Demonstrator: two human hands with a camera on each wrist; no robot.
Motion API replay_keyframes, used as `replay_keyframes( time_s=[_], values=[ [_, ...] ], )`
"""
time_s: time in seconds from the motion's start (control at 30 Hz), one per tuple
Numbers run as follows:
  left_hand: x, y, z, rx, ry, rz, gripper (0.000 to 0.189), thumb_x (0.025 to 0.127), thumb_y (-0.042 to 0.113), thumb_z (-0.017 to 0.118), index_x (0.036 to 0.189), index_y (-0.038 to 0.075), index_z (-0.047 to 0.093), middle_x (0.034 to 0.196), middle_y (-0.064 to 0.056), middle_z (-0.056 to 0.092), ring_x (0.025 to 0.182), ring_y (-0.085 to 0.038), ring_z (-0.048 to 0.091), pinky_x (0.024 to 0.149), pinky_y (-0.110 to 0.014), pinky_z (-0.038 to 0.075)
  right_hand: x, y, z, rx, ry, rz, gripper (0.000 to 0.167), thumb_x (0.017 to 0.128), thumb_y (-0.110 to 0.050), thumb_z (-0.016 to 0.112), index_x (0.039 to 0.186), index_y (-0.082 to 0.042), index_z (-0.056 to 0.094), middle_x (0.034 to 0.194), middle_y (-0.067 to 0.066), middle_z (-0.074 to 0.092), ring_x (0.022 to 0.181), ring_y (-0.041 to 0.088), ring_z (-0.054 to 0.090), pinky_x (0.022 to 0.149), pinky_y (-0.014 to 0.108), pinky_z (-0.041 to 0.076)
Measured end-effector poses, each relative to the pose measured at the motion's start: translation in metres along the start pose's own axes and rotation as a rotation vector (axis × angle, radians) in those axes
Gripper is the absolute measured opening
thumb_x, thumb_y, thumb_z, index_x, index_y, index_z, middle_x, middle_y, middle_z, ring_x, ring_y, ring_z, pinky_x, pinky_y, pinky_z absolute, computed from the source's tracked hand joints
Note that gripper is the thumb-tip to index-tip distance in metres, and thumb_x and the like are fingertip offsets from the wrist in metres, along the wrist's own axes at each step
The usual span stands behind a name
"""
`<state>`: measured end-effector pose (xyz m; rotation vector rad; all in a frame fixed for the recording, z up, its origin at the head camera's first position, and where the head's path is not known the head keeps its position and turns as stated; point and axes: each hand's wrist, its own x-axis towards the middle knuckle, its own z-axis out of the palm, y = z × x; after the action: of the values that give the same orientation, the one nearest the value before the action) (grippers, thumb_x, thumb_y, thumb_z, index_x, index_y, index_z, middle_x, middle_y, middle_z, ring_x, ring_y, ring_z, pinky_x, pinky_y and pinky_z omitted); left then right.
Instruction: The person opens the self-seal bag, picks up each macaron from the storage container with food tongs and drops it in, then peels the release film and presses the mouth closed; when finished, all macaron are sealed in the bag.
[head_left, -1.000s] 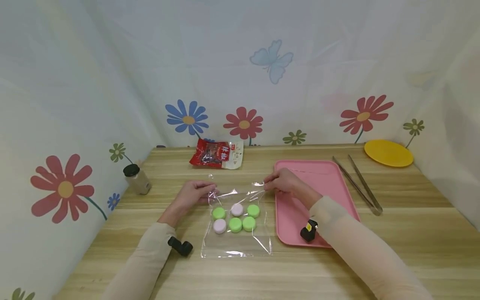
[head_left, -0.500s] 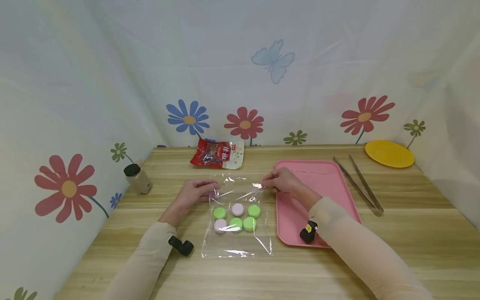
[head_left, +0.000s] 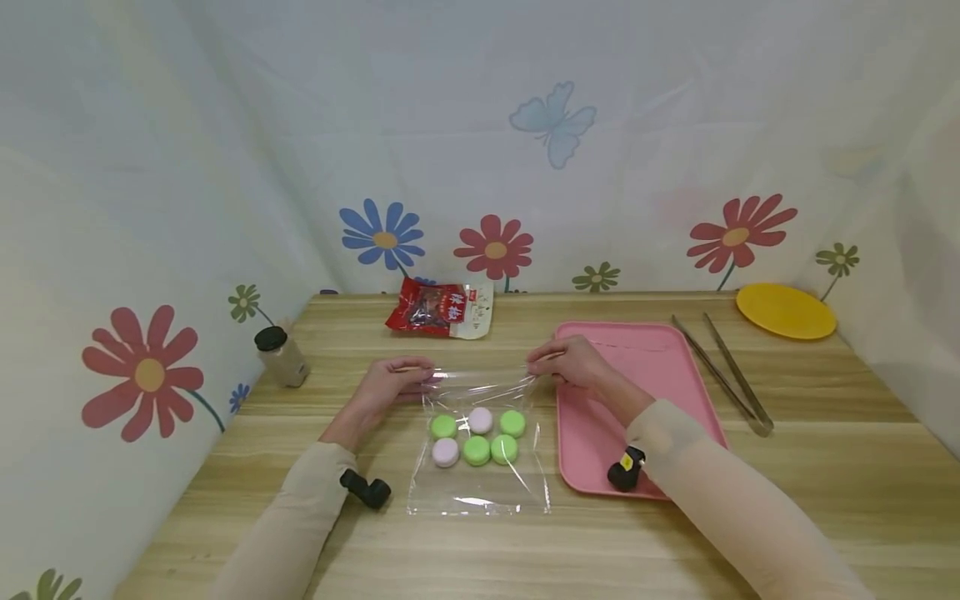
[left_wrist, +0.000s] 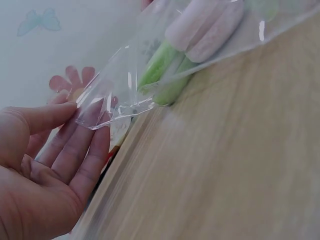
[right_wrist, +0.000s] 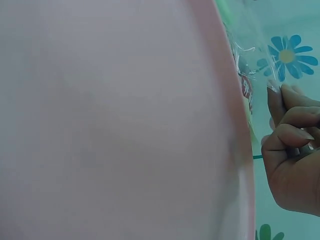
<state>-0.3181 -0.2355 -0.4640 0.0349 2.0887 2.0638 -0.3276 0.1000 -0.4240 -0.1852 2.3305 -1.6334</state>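
A clear plastic bag (head_left: 442, 492) lies on the wooden table with several macarons inside in two rows, some green (head_left: 476, 451) and some pale lilac (head_left: 445, 452). My left hand (head_left: 382, 385) pinches the bag's far left corner between thumb and fingers; in the left wrist view the other fingers of that hand (left_wrist: 55, 165) spread beneath the film. At the far right corner, my right hand (head_left: 573, 362) pinches the film, with thumb and index fingertips together in the right wrist view. The bag's far edge stretches between both hands.
A pink tray (head_left: 637, 400) lies right of the bag, partly under my right forearm. Beyond it are metal tongs (head_left: 723, 379) and a yellow plate (head_left: 786, 312). A red and white food packet (head_left: 442, 308) lies at the back; a black-lidded jar (head_left: 282, 357) stands left.
The bag's loose far flap, which stood up beyond the hands, is now pulled into a straighter edge between them. Both hands keep their places at the corners; the macarons stay put.
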Motion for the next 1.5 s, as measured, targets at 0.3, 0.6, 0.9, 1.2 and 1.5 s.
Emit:
replay_keyframes(
  time_s=[0.3,0.6,0.9,1.2,1.5],
  values=[
    [-0.004,0.005,-0.003,0.122,0.051,0.028,0.031,0.097,0.016,0.068,0.123,0.000,0.069,0.121,-0.012,0.070,0.103,-0.019,0.067,0.086,-0.029,0.057,-0.004,-0.002,-0.001,-0.042,0.030,-0.049,0.023,0.088,-0.010,0.077,0.108,0.000,0.076,0.089,0.005,0.074,0.059,0.012,0.047,0.049,0.023,0.035],
    [-0.005,0.011,-0.008,0.178,0.002,0.015,0.037,0.097,0.022,0.068,0.126,-0.001,0.066,0.087,-0.004,0.073,0.054,-0.008,0.045,0.044,-0.020,0.030,-0.002,0.000,-0.007,0.155,-0.107,0.049,0.034,0.096,-0.008,0.065,0.126,0.008,0.063,0.090,0.013,0.076,0.051,0.008,0.052,0.046,0.019,0.038],
    [-0.007,0.014,-0.007,0.095,-0.084,-0.028,0.040,0.104,0.022,0.046,0.127,-0.007,0.062,0.111,-0.009,0.074,0.062,-0.010,0.059,0.051,-0.020,0.041,-0.001,-0.001,-0.008,0.296,-0.152,0.189,0.037,0.104,-0.012,0.045,0.130,0.011,0.058,0.111,0.018,0.072,0.064,0.011,0.062,0.058,0.020,0.048],
    [-0.007,0.015,-0.003,0.143,-0.023,-0.051,0.051,0.095,0.031,0.071,0.128,-0.006,0.063,0.101,-0.005,0.075,0.064,-0.007,0.058,0.050,-0.018,0.040,-0.003,-0.003,-0.004,0.226,-0.094,0.188,0.040,0.095,-0.017,0.070,0.126,0.006,0.063,0.100,0.010,0.076,0.066,0.011,0.058,0.057,0.022,0.039],
    [-0.010,0.018,-0.003,0.189,0.008,-0.036,0.042,0.092,0.014,0.074,0.128,-0.004,0.063,0.090,-0.004,0.072,0.064,-0.008,0.056,0.051,-0.019,0.042,-0.004,-0.004,0.001,0.099,-0.026,0.136,0.036,0.089,-0.007,0.076,0.122,0.006,0.067,0.084,0.012,0.073,0.056,0.011,0.057,0.049,0.020,0.040]
  ],
)
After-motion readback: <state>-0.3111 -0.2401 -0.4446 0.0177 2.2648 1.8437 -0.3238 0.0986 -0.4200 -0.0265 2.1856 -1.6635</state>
